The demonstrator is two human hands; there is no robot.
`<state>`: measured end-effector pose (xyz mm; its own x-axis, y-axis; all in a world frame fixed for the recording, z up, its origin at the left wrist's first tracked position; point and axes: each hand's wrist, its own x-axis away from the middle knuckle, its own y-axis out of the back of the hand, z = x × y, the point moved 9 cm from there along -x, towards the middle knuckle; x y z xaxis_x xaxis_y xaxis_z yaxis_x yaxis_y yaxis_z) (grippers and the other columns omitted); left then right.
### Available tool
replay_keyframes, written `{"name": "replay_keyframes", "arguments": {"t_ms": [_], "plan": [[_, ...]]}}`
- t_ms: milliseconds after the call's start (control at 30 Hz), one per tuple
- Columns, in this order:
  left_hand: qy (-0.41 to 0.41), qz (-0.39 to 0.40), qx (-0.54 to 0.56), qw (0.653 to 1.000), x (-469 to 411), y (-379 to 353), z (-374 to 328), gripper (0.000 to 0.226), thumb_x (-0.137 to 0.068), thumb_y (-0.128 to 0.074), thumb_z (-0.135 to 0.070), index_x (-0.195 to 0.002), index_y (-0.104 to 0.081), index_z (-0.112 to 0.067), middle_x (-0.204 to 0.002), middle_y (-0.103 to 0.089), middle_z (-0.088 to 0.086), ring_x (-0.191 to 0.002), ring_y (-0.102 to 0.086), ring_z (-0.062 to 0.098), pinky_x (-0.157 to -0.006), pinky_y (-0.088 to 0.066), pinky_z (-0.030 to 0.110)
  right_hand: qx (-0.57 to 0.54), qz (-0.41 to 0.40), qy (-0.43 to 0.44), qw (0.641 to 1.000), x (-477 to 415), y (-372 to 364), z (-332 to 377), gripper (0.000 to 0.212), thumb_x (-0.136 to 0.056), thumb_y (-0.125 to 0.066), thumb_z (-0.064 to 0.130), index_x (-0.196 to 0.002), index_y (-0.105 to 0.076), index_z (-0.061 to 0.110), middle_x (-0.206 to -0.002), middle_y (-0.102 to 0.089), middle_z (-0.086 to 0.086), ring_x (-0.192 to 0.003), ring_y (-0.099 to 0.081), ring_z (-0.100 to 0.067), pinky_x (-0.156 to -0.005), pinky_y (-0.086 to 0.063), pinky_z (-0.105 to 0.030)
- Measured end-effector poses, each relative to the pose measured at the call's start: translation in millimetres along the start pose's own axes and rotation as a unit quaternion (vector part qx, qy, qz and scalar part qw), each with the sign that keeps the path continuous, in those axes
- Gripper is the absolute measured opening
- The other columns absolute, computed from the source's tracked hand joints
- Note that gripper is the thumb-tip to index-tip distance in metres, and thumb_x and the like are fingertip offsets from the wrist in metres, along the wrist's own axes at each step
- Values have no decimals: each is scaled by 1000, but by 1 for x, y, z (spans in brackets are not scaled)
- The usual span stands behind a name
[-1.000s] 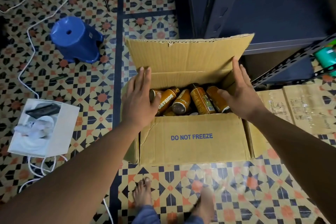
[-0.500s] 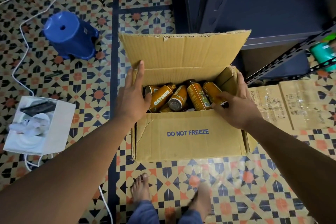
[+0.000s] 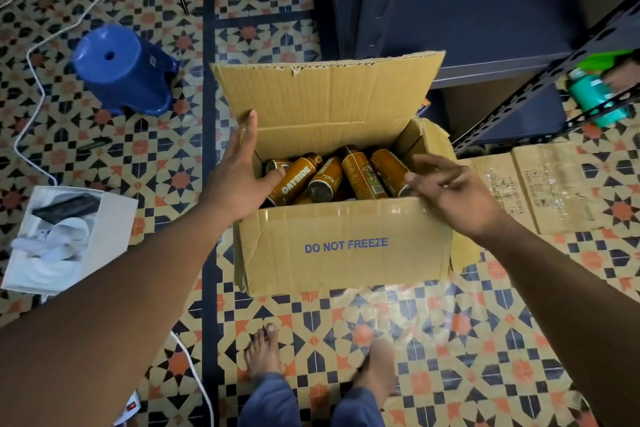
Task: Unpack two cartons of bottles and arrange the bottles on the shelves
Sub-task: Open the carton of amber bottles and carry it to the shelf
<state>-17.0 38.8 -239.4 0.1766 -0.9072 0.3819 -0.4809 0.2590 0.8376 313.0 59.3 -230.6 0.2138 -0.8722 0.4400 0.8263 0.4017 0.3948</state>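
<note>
Head view: my left hand (image 3: 239,184) lies flat on the brown cardboard carton (image 3: 346,270); right hand (image 3: 453,194) hovers relaxed above orange bottles (image 3: 360,173).

Head-worn view — steeply downward, close

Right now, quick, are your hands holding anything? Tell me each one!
Left hand: open, fingers straight, at the carton left edge.
Right hand: open, fingers loosely bent beside the orange Oatside bottles, holding nothing.

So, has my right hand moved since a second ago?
Yes. The right hand has drawn back from the far flap of the carton toward its near right corner, near the bottles.
</note>
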Motion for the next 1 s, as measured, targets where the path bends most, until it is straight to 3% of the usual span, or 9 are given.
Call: {"name": "replay_keyframes", "arguments": {"t_ms": [100,167,267,367,433,533,667,833,1000], "plan": [[3,6,3,1000,4,8,0,107,-92,-64,-51,-149,27,-49,-169,5,-3,-149,-24,37,-111,-33,60,-57,68,-27,996,23,-3,11,17,-98,-66,21,-93,-81,15,-105,-74,15,-99,-66,7,-77,-43,-4],[4,5,1,1000,8,12,-1,110,-92,-66,-48,-150,27,-47,-169,4,-2,-149,-26,36,-110,-35,58,-61,126,-55,989,40,-8,9,18,-97,-66,25,-98,-81,14,-92,-77,0,-85,-68,-6,-69,-45,-11],[11,5,-4,1000,16,12,-3,111,-92,-66,-48,-150,28,-46,-169,4,0,-149,-26,37,-112,-32,60,-12,202,-66,977,58,-9,2,26,-85,-69,34,-106,-75,20,-103,-74,0,-97,-66,-14,-80,-45,-26],[18,1,-14,1000,21,10,-6,110,-93,-65,-49,-149,29,-47,-169,5,0,-148,-27,37,-113,-28,62,53,302,-108,946,69,-20,-12,53,-82,-79,15,-127,-61,34,-121,-66,15,-107,-64,2,-85,-49,-17],[16,-4,-19,1000,21,9,-9,110,-93,-64,-49,-148,31,-47,-169,6,-2,-147,-29,37,-111,-30,63,189,261,-85,943,63,-18,-21,76,-80,-85,23,-144,-46,36,-134,-56,12,-108,-61,3,-81,-46,-12],[-1,-19,-27,999,15,11,-10,111,-92,-64,-50,-146,33,-48,-169,4,-3,-139,-41,41,-101,-44,57,361,121,12,925,48,-15,-24,108,-71,-87,50,-157,-22,43,-166,-16,4,-148,-23,-22,-115,-36,-43],[-13,-25,-34,999,3,9,-6,112,-91,-66,-49,-145,33,-51,-169,1,-2,-136,-42,46,-100,-44,61,296,61,33,953,33,-26,-46,123,-70,-89,49,-160,-5,42,-169,12,10,-155,16,-17,-126,-11,-54],[-12,-32,-35,999,-2,8,-4,115,-89,-68,-53,-144,33,-51,-169,-1,0,-140,-37,44,-103,-40,62,329,27,50,943,38,-36,-60,124,-73,-86,53,-159,3,47,-164,34,9,-152,29,-17,-126,0,-44],[-20,-55,-39,997,-1,10,-7,117,-86,-69,-56,-141,35,-55,-167,-12,1,-135,-43,46,-100,-43,62,333,-58,84,938,53,-35,-71,122,-77,-82,53,-160,7,40,-169,19,3,-157,11,-23,-125,-19,-52]]}}
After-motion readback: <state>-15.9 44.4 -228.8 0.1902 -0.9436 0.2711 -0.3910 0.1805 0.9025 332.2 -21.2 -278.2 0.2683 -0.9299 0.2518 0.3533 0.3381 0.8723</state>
